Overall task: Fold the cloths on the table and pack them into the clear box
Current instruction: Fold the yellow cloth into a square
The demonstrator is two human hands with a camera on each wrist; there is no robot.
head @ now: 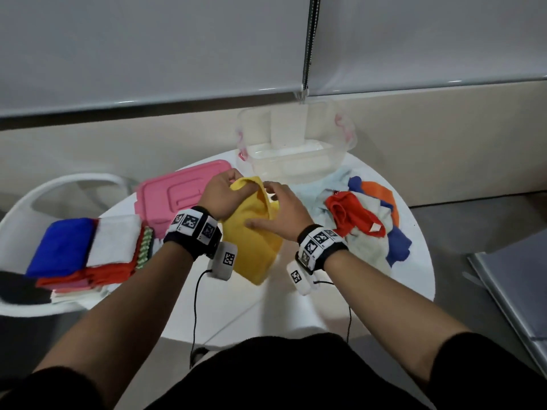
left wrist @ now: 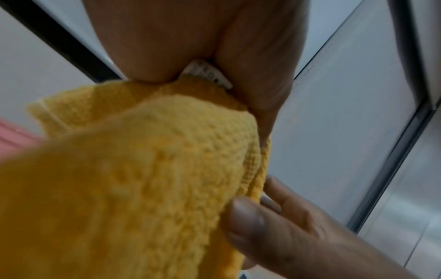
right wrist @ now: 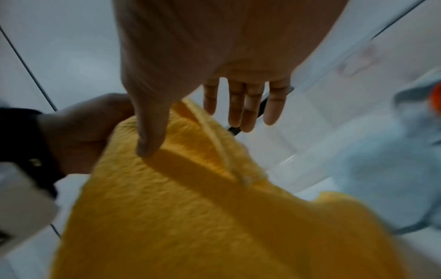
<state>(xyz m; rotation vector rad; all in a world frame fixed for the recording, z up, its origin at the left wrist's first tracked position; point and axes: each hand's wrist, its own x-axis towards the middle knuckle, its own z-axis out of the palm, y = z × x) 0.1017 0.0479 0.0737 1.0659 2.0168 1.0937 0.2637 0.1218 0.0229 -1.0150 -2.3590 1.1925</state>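
At the left, a stack of folded cloths sits on a white chair, probably parked there so the table stays free for folding. Just right of it, the pink lid lies flat on the table's left part, off the clear box, which stands open at the far edge with no cloth visible inside (packing looks not yet begun).

In the middle, the yellow cloth hangs from its far end, held up so it drapes in layers and its edges can be matched. The left hand pinches that top edge between thumb and curled fingers; the left wrist view shows a white label caught in the same pinch. The right hand is spread, its fingers straight and apart past the cloth's edge, while its thumb lies against the yellow cloth, steadying rather than gripping, I judge.

At the right, the unfolded pile of red, blue, orange and pale cloths waits on the table.
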